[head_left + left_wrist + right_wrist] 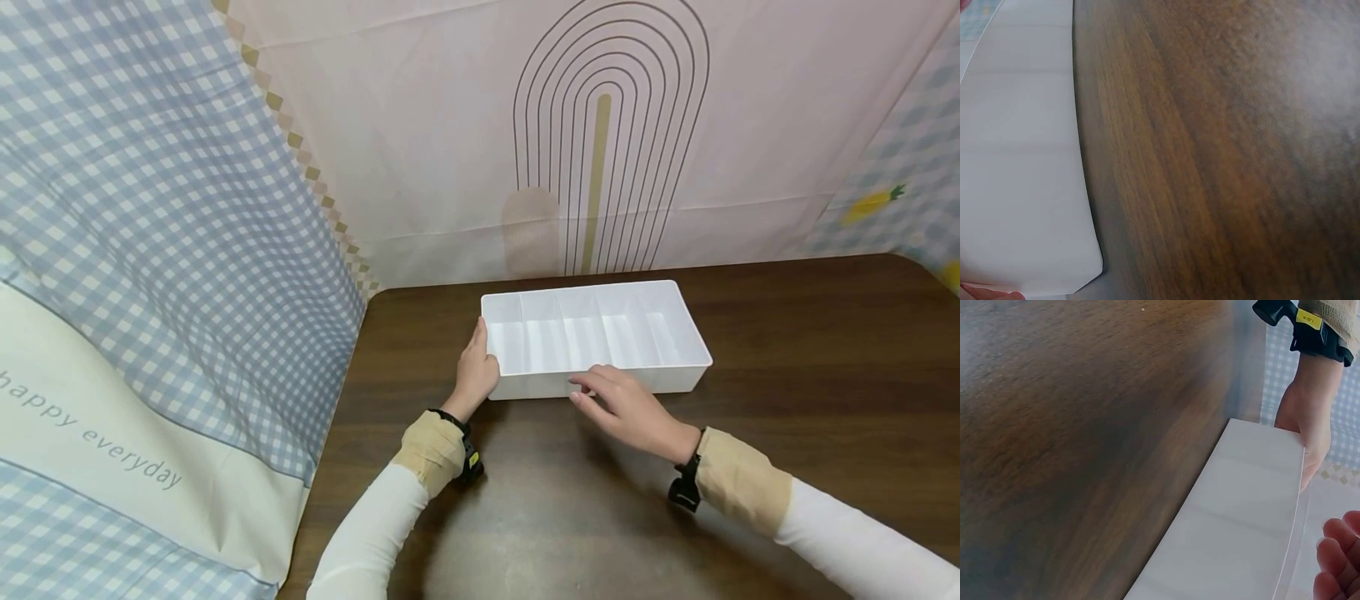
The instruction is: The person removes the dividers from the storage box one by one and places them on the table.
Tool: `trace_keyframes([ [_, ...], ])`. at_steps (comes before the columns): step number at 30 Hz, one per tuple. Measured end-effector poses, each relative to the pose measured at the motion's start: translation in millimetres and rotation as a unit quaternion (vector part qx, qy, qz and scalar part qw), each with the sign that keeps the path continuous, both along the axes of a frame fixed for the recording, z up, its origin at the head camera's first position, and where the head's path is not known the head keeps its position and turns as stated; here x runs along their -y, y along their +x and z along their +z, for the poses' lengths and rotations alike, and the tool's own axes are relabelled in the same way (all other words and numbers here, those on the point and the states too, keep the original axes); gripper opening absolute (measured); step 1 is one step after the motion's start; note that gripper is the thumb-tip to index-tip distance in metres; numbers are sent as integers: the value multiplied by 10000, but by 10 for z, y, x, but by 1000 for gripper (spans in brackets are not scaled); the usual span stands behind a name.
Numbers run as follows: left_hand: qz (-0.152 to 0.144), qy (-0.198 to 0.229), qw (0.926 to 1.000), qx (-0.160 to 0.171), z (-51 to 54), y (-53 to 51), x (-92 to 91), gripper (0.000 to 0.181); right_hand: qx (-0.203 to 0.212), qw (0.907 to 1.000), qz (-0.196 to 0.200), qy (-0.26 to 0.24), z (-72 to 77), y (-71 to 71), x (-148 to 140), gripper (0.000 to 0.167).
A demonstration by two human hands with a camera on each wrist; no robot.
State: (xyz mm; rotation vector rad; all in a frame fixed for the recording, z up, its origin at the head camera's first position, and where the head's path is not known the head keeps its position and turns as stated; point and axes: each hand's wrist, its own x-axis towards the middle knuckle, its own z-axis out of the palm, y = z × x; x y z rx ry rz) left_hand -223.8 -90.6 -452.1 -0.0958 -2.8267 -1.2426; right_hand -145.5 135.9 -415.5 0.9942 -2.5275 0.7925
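Although the work appears to be at the stage of settling the container, nothing shows that it is finished. The white, rectangular, lidless plastic box (532, 385), divided crosswise into five compartments, rests upright on the dark brown wood-grain table (540, 517), toward its far side, with one long wall facing the person. No contents are visible in the compartments (585, 337). Placement therefore seems largely achieved; what is left, as far as can be judged, is a possible small adjustment and the withdrawal of the left hand.

Left hand (476, 371): laid against the box's left end, with straight fingers extended along the outside of the end wall and the thumb near the front corner. The contact reads as steadying or pushing rather than gripping; how firmly it presses cannot be told. The right wrist view shows the same hand beside the end of the box.

Right hand (630, 412): poised at the front long wall, near its middle, with fingers loosely bent, thumb and forefinger apart, and nothing held. The right wrist view shows its fingertips (1332, 559) close to the upper rim; whether they touch the plastic cannot be determined.

Surroundings: a pale patterned cloth (420, 125) behind the table and a blue-and-white gingham cloth (187, 167) at the left.
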Motion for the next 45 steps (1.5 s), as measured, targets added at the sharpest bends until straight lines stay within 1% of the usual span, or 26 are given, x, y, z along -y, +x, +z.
trace_keyframes([
  [6, 6, 5, 10000, -48, 4, 2, -3, 63, 19, 9999, -38, -149, 22, -30, 38, 22],
  [14, -7, -3, 10000, -86, 0, 0, -4, 62, 502, 9981, -295, -199, 48, -74, 74, 24],
  [19, 15, 16, 10000, -96, 2, -1, -6, 62, 631, 9969, -403, -253, 54, -103, 95, 24],
  [28, 31, -41, 10000, -77, 12, 3, -9, 63, 710, 9959, -475, -289, 28, -161, 142, 25],
  [35, 45, -3, 10000, -66, 19, 16, -7, 62, 750, 9955, -515, -261, 34, -175, 187, 26],
  [45, 14, -61, 10000, 53, 42, 23, -14, 63, 783, 9949, -576, -269, 6, -203, 228, 27],
])
